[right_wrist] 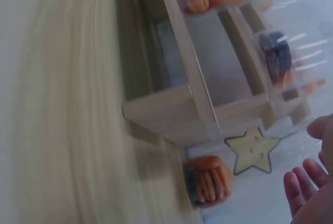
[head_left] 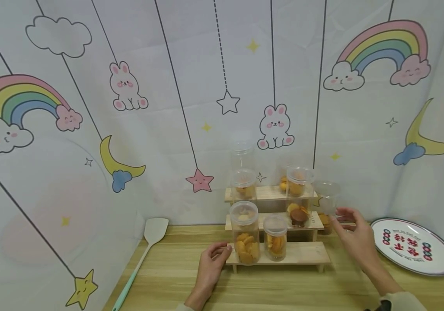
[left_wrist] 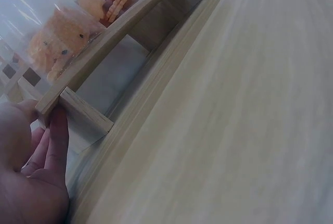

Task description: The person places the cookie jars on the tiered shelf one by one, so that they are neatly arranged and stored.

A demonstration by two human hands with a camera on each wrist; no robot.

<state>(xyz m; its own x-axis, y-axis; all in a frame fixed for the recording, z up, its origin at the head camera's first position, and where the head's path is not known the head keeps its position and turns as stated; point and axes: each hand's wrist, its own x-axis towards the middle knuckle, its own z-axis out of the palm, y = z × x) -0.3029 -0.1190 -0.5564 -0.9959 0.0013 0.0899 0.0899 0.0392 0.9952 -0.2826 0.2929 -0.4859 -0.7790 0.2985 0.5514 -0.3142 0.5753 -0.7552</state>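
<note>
A tiered wooden display rack (head_left: 295,250) bears clear lidded jars of cookies. My left hand (head_left: 211,263) grips the left end of its lowest shelf, the thumb above and fingers against the underside and leg (left_wrist: 86,117). On that shelf stand a tall cookie jar (head_left: 246,248) and a shorter jar (head_left: 275,244). Beside the rack's right end, a tall clear jar (head_left: 326,222) with cookies at its bottom stands on the table. My right hand (head_left: 356,235) is at this jar's right side, thumb and fingers apart; contact is hard to make out.
A white plate (head_left: 436,255) with red lettering lies at the right. Along the left wall is a white spatula (head_left: 155,231) with a mint handle. More jars, one with a dark cookie (head_left: 298,216), occupy the upper shelves. A printed cloth wall stands behind the rack.
</note>
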